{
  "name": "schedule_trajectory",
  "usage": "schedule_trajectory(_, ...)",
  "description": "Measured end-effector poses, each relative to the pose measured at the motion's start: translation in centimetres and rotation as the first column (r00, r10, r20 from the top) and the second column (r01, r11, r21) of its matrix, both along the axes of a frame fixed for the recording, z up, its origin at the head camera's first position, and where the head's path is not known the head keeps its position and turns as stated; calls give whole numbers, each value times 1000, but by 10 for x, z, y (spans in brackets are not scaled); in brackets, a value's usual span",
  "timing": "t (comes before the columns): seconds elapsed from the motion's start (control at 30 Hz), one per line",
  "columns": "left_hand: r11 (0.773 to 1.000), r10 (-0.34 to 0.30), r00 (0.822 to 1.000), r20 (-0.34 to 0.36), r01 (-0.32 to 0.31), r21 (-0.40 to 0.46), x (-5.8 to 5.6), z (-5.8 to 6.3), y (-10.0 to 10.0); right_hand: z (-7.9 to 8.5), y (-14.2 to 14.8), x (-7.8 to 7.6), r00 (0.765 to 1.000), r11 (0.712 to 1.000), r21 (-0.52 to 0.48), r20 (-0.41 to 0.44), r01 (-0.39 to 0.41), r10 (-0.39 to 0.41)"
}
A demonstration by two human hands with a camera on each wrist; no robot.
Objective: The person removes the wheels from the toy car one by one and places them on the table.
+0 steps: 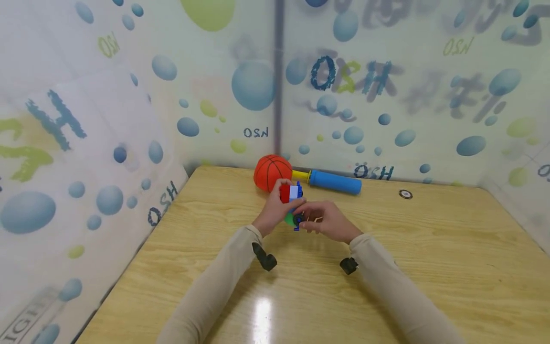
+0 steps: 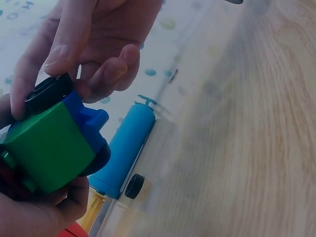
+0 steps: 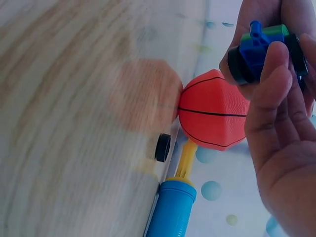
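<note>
My left hand [image 1: 275,210] grips a small toy vehicle of green, blue, red and white plastic parts, held above the table. Its green block [image 2: 54,148] faces the left wrist camera, and the blue undercarriage [image 3: 254,54] shows in the right wrist view. Black wheels sit on both sides of the blue part. With thumb and forefinger my right hand [image 1: 328,222] pinches one black wheel [image 2: 48,94] at the toy's near end; its other fingers are loosely bent. A loose black wheel [image 3: 163,147] rests on the table beyond the hands. Fingers cover much of the toy's red part.
A red toy basketball [image 1: 270,172] lies at the back of the wooden table [image 1: 206,267]. Beside it is a blue hand pump [image 1: 335,182] with a yellow end. To their right lies a small black-and-white disc [image 1: 406,194]. Patterned sheets surround the table's back and sides.
</note>
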State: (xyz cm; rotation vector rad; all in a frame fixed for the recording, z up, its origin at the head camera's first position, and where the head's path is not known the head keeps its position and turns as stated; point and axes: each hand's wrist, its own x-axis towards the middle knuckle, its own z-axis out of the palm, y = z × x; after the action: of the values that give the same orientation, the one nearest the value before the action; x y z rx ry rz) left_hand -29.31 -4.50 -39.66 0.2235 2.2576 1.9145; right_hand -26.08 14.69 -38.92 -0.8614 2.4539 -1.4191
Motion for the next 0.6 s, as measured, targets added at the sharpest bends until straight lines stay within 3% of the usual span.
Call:
schedule_trajectory(0.43,1000,-6,1000,10,6,-10,0,-2,2,-3,-11,7,997,996,-43,-26,72,-73)
schedule_trajectory(0.6,998,-11,999,42,9,58,2,-4,5,-3,-13,9,992,994,-29,-73,104,-106)
